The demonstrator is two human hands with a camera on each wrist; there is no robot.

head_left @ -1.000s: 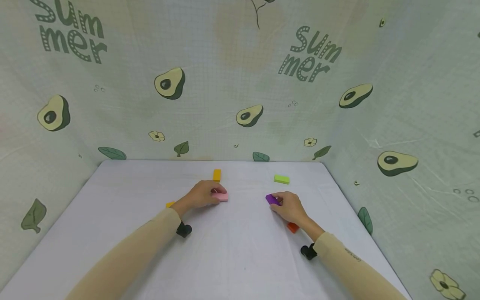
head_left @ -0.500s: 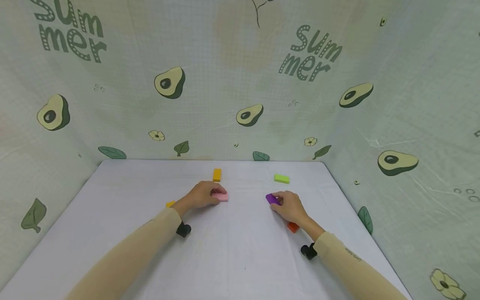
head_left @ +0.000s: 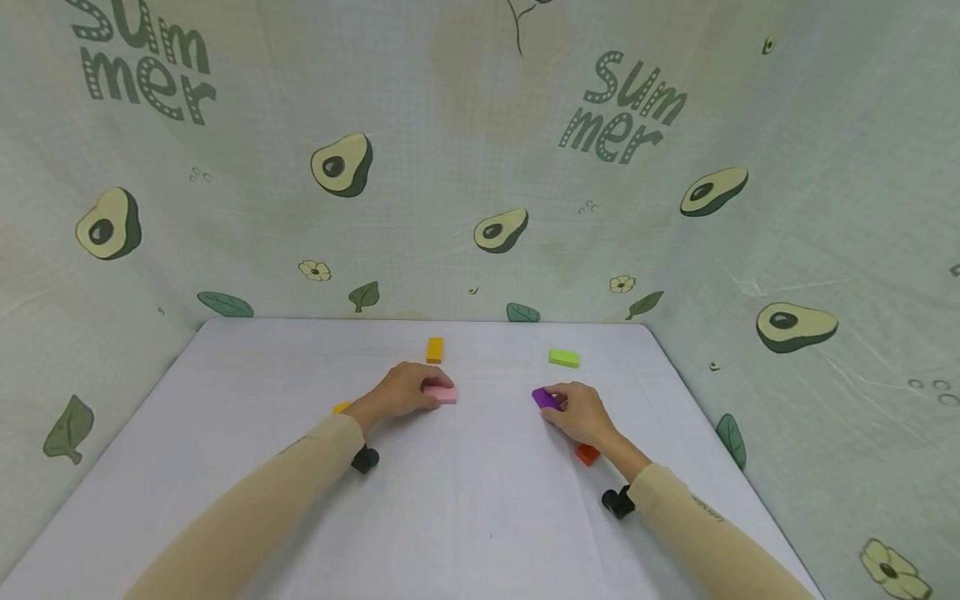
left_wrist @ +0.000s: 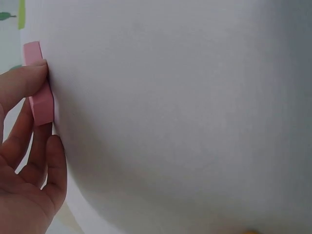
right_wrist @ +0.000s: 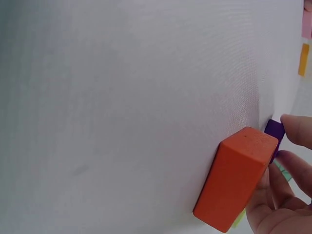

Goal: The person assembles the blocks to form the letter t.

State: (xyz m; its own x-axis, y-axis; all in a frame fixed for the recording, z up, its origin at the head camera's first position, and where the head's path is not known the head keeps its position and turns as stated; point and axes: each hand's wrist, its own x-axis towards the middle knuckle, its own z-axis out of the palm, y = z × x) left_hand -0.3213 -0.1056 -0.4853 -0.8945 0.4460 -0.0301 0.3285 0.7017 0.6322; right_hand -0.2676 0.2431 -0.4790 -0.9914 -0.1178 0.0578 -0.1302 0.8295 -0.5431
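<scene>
A pink rectangular block (head_left: 444, 395) lies on the white table, pinched by my left hand (head_left: 402, 389). In the left wrist view the thumb presses one long side of that pink block (left_wrist: 43, 103), with fingers on the far side. My right hand (head_left: 585, 414) pinches a purple block (head_left: 545, 399) between thumb and fingers, right of the middle. Behind the right hand, near its wrist, lies a red-orange block (head_left: 587, 454); the right wrist view shows this orange block (right_wrist: 236, 178) large, in front of the purple block (right_wrist: 275, 128).
An orange-yellow block (head_left: 435, 350) lies beyond the left hand, a lime green block (head_left: 564, 357) beyond the right. Another yellow block (head_left: 341, 407) is partly hidden by the left wrist. Patterned cloth walls (head_left: 420, 250) bound the white table (head_left: 480, 517) at back and sides.
</scene>
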